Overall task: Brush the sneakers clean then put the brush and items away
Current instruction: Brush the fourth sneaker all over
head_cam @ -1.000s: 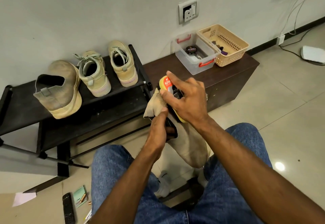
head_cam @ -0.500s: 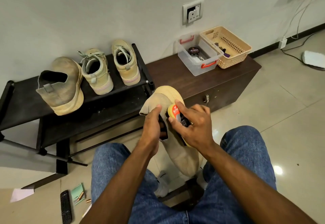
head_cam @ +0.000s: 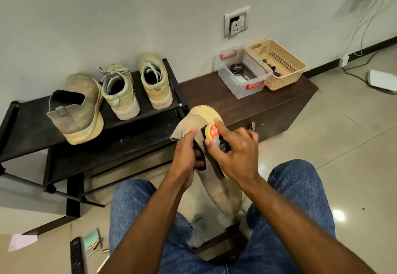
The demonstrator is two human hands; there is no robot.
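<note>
Left hand (head_cam: 186, 157) fingers clamped on suede sneaker (head_cam: 217, 183) collar; right hand (head_cam: 234, 155) grips yellow brush (head_cam: 211, 133) (bristles hidden).

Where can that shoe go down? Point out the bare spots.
The brown cabinet top is bare between the shoe rack and the clear box. The rack's top shelf is crowded with three shoes; only its left end is free.
</note>
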